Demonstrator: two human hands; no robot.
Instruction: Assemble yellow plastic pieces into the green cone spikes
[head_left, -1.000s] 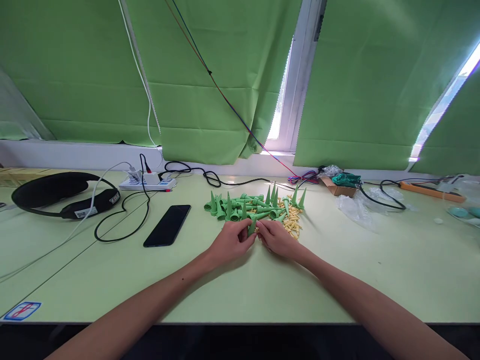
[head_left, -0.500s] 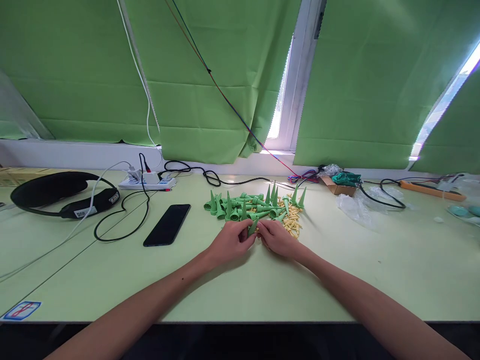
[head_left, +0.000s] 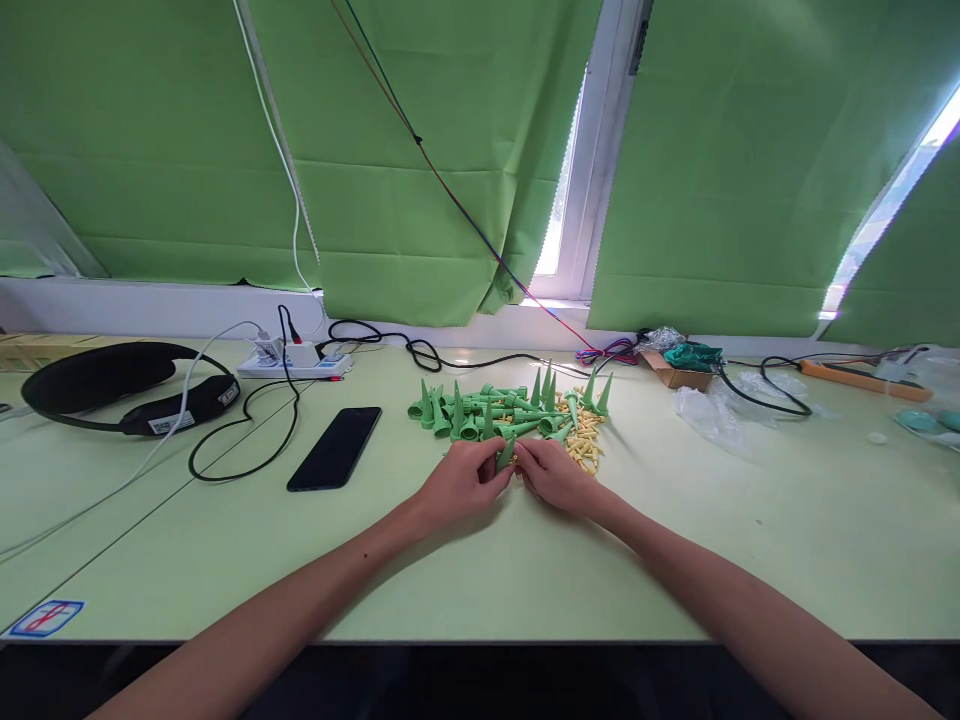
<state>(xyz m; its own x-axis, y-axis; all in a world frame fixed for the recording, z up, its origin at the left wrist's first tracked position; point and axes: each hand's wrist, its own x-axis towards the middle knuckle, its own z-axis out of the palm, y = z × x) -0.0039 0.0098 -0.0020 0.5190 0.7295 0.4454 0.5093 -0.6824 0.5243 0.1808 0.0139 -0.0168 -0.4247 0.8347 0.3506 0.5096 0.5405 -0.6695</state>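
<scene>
My left hand [head_left: 466, 482] is closed on a green plastic cone [head_left: 506, 454], pinched between thumb and fingers with its tip pointing up. My right hand [head_left: 553, 476] meets it from the right, fingers pinched near the cone's side. A tiny yellowish piece [head_left: 515, 459] shows at those fingertips, too small to make out fully. Just beyond both hands lies a pile of green cones [head_left: 495, 404], some lying down and several standing upright. Small tan pegs [head_left: 586, 445] are heaped at the pile's right side, partly behind my right hand.
A black phone [head_left: 334, 449] lies left of my hands. Farther left are a black band-shaped device [head_left: 112, 390] and a white power strip [head_left: 296, 366] with cables. At the right stand a small cardboard box [head_left: 679, 374], clear plastic bags [head_left: 712, 415] and an orange strip [head_left: 862, 380].
</scene>
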